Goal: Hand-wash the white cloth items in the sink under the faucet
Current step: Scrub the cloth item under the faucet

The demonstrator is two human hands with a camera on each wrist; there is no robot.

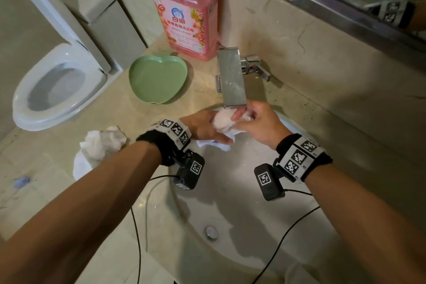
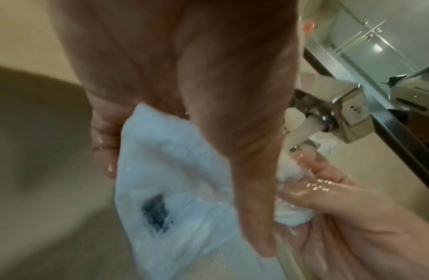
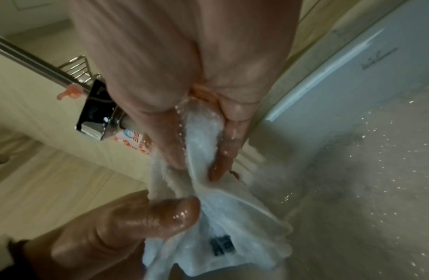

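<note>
Beige sink (image 1: 265, 203) below — both hands' fingers (image 3: 228, 144) pinch 1 wet, bunched white cloth (image 1: 222, 122) with a dark tag.

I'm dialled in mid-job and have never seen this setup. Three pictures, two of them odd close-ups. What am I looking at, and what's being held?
There is no machine, just a person's two bare hands with a small camera strapped to each wrist. The wide picture comes from a camera on the head, looking down at a bathroom sink. The two close-ups look along each hand from the wrist cameras.

Both the left hand and the right hand grip one wet white cloth under the faucet. The cloth has a dark mark.

On the counter stand a pink detergent bottle and a green apple-shaped dish. A second crumpled white cloth lies left of the sink. A toilet is further left.
</note>
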